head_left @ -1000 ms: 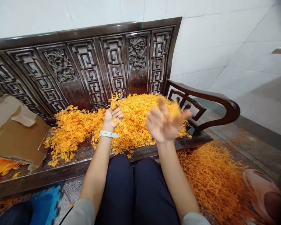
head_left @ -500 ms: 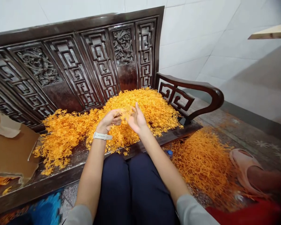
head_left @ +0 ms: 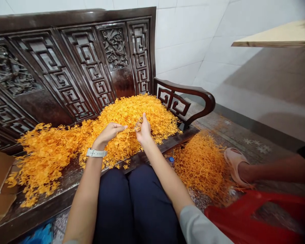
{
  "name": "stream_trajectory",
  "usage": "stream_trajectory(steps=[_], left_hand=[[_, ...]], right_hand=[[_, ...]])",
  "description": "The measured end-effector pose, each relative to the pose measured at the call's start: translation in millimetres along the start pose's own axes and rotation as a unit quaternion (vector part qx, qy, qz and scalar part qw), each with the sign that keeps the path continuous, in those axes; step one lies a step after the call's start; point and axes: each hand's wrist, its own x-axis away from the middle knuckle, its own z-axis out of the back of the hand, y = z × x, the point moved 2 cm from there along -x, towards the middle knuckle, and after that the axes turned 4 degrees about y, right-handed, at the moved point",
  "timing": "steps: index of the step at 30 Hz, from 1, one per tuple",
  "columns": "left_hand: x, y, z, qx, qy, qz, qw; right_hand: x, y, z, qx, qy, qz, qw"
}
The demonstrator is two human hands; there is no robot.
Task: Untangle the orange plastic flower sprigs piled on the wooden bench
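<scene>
Head view, the only one. Landmark: the dark wooden bench (head_left: 123,83).

Orange piece (head_left: 131,130), thin and strand-like, held above the front part of the bench seat, stretched between the two hands. Left hand (head_left: 108,134): thumb and forefinger closed in a pinch on one end. Right hand (head_left: 143,130): thumb standing up, fingers curled in at the other end and seemingly gripping it; exact contact too small to make out.

Behind the hands, a large orange heap (head_left: 144,103) lies on the bench seat, against the back and near the armrest (head_left: 193,91). A second, looser orange clump (head_left: 45,145) spreads along the seat to the left. Cardboard (head_left: 1,186) at the seat's far left.

Off the bench's right end, on the floor, a pile of orange strands (head_left: 200,166); beyond it, another person's sandalled foot (head_left: 236,166). Blue cap (head_left: 171,159) just beside the bench's front edge.

Step in hand, my reading: drawing out or parting one single piece. Next move calls for a firm left pinch, a steady right hold, and a light pull along the strand, clear of the heap.
</scene>
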Motion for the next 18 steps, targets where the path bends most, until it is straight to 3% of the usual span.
stream_trajectory(steps=[2, 4, 6, 7, 9, 10, 11, 12, 13, 14, 16, 17, 18], left_hand=[[-2, 1, -1.8, 0.052, 0.035, 0.009, 0.998], [-6, -1, 4.1, 0.144, 0.103, 0.037, 0.983], [-11, -6, 20.0, 0.231, 0.171, 0.065, 0.956], [-12, -9, 31.1, 0.269, 0.204, 0.073, 0.938], [-10, -18, 55.7, 0.320, 0.287, 0.067, 0.900], [-7, -23, 66.2, 0.337, 0.334, 0.058, 0.878], [-3, -28, 73.5, 0.344, 0.375, 0.048, 0.859], [-1, -33, 76.4, 0.346, 0.393, 0.042, 0.851], [0, -37, 75.3, 0.346, 0.396, 0.040, 0.850], [-1, -41, 70.8, 0.346, 0.386, 0.039, 0.854], [-5, -41, 56.3, 0.337, 0.355, 0.012, 0.872], [-8, -38, 48.2, 0.322, 0.340, -0.011, 0.884], [-10, -34, 40.5, 0.301, 0.324, -0.039, 0.896]], right_hand=[[1, -3, 1, 0.002, 0.049, 0.018, 0.999], [10, -8, -2, 0.009, 0.038, 0.048, 0.998], [31, -21, -8, 0.068, 0.011, 0.162, 0.984], [46, -32, -11, 0.110, 0.006, 0.250, 0.962], [86, -58, -11, 0.183, 0.010, 0.427, 0.885], [106, -72, -7, 0.176, 0.019, 0.467, 0.866], [124, -85, -1, 0.137, 0.006, 0.466, 0.874], [137, -96, 4, 0.103, -0.056, 0.440, 0.890], [147, -104, 7, 0.111, -0.159, 0.404, 0.894], [153, -110, 8, 0.131, -0.261, 0.373, 0.881], [150, -113, 5, 0.208, -0.419, 0.327, 0.821], [141, -110, 0, 0.238, -0.448, 0.319, 0.801], [127, -106, -6, 0.256, -0.445, 0.313, 0.799]])
